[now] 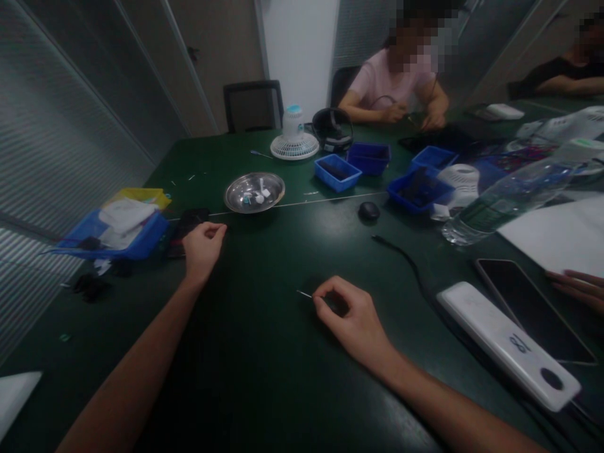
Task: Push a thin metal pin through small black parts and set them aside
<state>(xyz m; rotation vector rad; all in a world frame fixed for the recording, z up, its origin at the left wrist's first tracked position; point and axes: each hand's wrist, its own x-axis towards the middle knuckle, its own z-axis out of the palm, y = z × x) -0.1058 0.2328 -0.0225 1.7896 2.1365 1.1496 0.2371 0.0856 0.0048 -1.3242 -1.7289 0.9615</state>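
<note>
My right hand (352,314) is over the dark green table, thumb and forefinger pinched on a thin silver needle-like piece (304,293) whose tip points left. Further left and farther away, my left hand (204,248) is closed in a pinch. What it holds, if anything, is too small to make out. Partly behind that hand lies a dark phone (194,218). Beyond both hands stands a round metal bowl (231,196) with several small white and teal pieces inside.
A blue bin (155,234) with white cloth-like contents stands at left. A white power strip (504,343), a phone (533,308), a plastic bottle (504,198) and a mouse (369,211) lie on the right. Small blue trays (338,182) and a white fan (295,146) stand farther back. Another person sits opposite.
</note>
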